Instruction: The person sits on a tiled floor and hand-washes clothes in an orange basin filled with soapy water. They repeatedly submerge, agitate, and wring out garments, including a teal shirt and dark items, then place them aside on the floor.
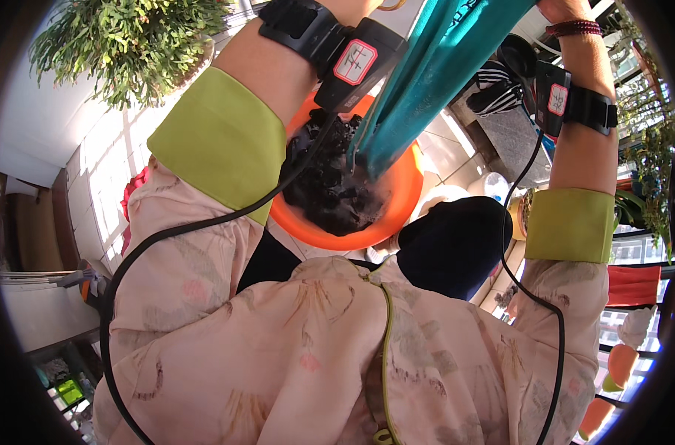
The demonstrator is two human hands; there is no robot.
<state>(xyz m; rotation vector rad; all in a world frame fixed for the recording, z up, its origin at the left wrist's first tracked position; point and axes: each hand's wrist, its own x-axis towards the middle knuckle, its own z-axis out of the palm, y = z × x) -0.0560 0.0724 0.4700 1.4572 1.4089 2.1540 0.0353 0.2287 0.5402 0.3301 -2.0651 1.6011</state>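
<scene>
A wet teal cloth garment [437, 83] with dark lettering hangs from the top edge of the picture. Its lower end reaches into an orange plastic basin [337, 242]. Dark wet fabric [337, 183] lies in the basin in foamy water. My left hand is beyond the top edge; only its wrist shows, with a bracelet and a black strapped device [362, 61]. Just part of my right hand [560, 10] shows at the top, beside the upper right edge of the garment. Its fingers are cut off, so its grip is hidden. Both raised arms flank the garment.
A leafy potted plant [131, 44] stands at upper left. Striped black-and-white footwear [499, 89] is on the right, near a grey mat [510, 144]. My dark-clad knee [460, 245] is close to the basin. A black cable [170, 228] loops across my left sleeve.
</scene>
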